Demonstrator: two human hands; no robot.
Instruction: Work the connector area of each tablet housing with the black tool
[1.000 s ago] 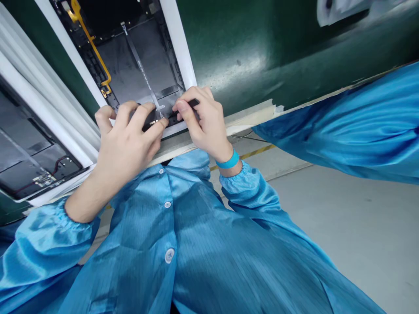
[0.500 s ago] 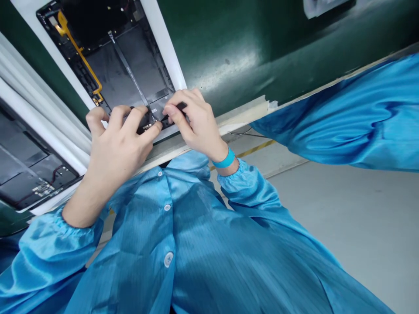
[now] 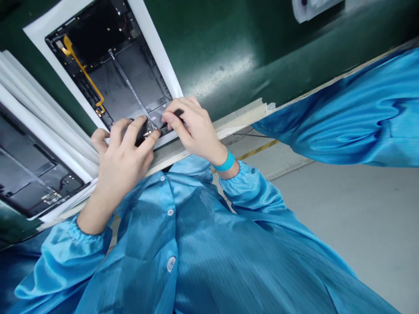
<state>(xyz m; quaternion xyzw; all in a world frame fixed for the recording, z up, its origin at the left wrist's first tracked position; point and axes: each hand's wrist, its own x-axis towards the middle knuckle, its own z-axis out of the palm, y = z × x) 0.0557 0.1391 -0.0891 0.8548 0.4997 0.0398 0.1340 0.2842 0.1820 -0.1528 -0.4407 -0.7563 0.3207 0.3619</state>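
An opened tablet housing (image 3: pixel 153 48) with a white rim lies tilted on the dark green surface, showing black inner panels, a yellow flex cable (image 3: pixel 81 69) and a thin metal-edged strip (image 3: pixel 131 89). My left hand (image 3: pixel 122 159) sits over its lower edge, fingers bent on a small black part (image 3: pixel 145 135) with a metal tip. My right hand (image 3: pixel 193 126), wearing a blue wristband (image 3: pixel 224 162), pinches a slim black tool (image 3: pixel 178 113) between thumb and fingers, its tip beside that part. My hands hide the housing's lower corner.
A second opened tablet (image 3: pixel 29 170) with a small circuit board lies at the left beside white strips. Masking tape (image 3: pixel 248 114) runs along the green surface's edge. A blue sleeve (image 3: pixel 340 126) enters from the right. Grey floor with a yellow line lies below.
The whole scene has shifted left and rotated slightly in view, showing more of the housing's top. My right hand sits a little closer to the black part, and the tool shows less.
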